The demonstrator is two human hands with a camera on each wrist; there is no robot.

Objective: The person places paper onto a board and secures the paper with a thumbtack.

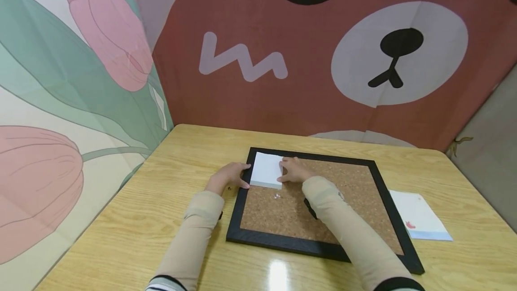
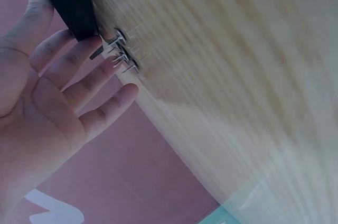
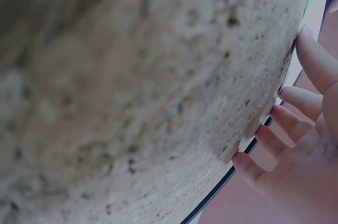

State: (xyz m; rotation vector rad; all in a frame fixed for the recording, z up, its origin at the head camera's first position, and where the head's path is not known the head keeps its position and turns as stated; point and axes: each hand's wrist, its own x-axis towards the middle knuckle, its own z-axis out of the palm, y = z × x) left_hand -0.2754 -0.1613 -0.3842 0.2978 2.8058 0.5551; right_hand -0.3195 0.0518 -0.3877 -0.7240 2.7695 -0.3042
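1. The white paper sheet with a bluish lower band (image 1: 266, 168) lies in the upper-left corner of the rectangular brown corkboard with a black frame (image 1: 347, 176). The right hand (image 1: 296, 170), fingers extended rather than clenched, touches its right edge. Uneven pressure there could skew or buckle it.
2. The left hand (image 1: 228, 176) is loosely spread, its fingertips against the frame's left side. A sideways push could shift the whole board on the yellow wood-grain table (image 1: 194, 147).
3. Dark-based metal pins with points showing (image 2: 125, 52) lie on the table just beside the left fingers; a careless slide could prick them or scatter the pins.
4. A tiny pale cluster (image 1: 277, 196), too small to identify, sits just below the sheet and could get caught underneath if the paper slid down.
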